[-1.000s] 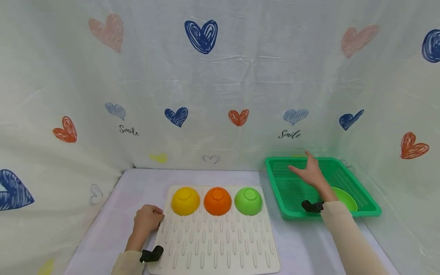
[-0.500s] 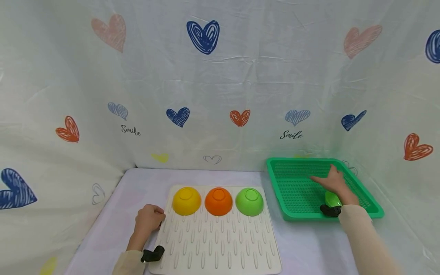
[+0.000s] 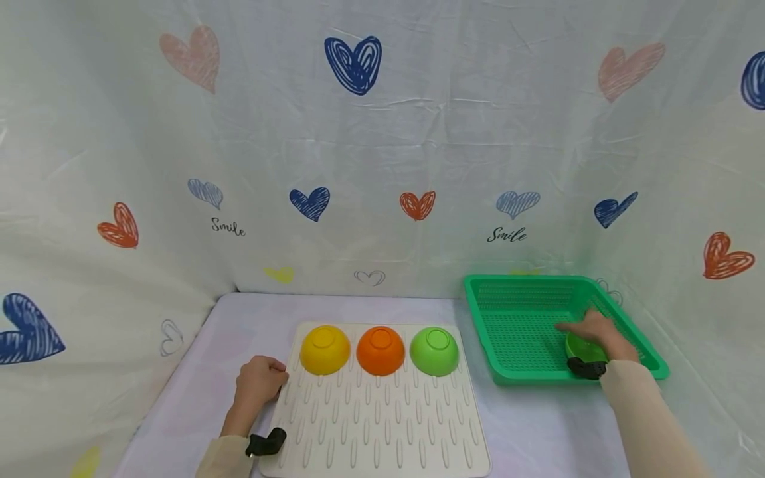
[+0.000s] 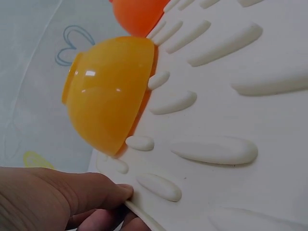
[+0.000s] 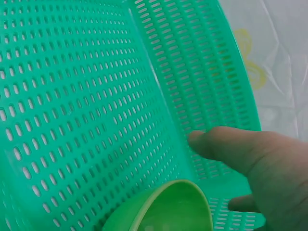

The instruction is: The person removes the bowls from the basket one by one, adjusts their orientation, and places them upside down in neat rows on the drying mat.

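My left hand (image 3: 257, 384) pinches the left edge of a white ridged drying mat (image 3: 382, 425); in the left wrist view the thumb (image 4: 108, 189) lies on the edge with fingers curled below. Upside down along the mat's far end sit a yellow bowl (image 3: 325, 350), an orange bowl (image 3: 380, 352) and a light green bowl (image 3: 434, 352). Inside the green basket (image 3: 520, 381) at the right, my right hand (image 3: 599, 330) is over another green bowl (image 3: 578, 350). The right wrist view shows that bowl's rim (image 5: 204, 204) apart from the extended thumb (image 5: 226, 142).
The basket's perforated floor (image 5: 72, 96) stretches left of the bowl. A white curtain (image 3: 442, 153) printed with hearts hangs behind and on both sides. Pale cloth (image 3: 251, 318) covers the table around the mat. Black cameras (image 3: 267, 442) are strapped to both wrists.
My right hand has moved right and lower into the basket, over the green bowl there, with its fingers less spread. My left hand stays on the mat's edge.
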A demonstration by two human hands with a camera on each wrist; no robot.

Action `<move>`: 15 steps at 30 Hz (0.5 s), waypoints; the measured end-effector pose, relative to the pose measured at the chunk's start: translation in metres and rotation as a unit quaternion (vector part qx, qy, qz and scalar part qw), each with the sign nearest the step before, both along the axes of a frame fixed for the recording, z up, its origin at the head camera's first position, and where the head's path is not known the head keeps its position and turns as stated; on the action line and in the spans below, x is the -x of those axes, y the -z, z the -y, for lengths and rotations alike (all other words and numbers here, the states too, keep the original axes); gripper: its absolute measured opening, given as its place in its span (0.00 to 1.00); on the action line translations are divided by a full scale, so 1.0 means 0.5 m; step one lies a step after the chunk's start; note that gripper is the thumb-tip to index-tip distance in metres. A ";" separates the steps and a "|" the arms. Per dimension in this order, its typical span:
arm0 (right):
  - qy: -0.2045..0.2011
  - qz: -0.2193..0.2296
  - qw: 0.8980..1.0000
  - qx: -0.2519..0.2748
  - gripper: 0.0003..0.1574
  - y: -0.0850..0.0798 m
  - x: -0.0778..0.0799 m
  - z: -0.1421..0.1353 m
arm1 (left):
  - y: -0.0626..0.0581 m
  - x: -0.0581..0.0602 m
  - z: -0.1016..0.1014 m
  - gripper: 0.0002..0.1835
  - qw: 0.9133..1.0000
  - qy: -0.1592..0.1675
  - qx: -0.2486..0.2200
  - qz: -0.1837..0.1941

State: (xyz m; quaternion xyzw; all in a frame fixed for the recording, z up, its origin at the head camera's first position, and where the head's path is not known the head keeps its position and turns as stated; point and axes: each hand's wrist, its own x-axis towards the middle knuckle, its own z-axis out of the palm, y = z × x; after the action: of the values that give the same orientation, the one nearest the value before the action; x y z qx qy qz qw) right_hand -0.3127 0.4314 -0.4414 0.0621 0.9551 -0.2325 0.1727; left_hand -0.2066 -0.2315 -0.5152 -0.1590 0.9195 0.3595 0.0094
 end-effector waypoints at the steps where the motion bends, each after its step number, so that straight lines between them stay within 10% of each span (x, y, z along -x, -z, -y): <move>1: -0.005 0.006 1.000 -0.001 0.73 -0.001 0.000 0.002 | 0.001 0.000 0.000 0.08 1.000 0.001 -0.001 -0.001; 15: -0.036 0.012 0.999 0.005 0.66 -0.010 0.008 0.044 | 0.009 0.004 0.002 0.08 1.000 0.002 0.007 -0.001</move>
State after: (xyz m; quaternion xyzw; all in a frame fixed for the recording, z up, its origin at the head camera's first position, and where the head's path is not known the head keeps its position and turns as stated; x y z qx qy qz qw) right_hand -0.3165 0.4096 -0.4363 0.0296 0.9533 -0.2301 0.1931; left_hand -0.2086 -0.2326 -0.5195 -0.1573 0.9223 0.3529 0.0083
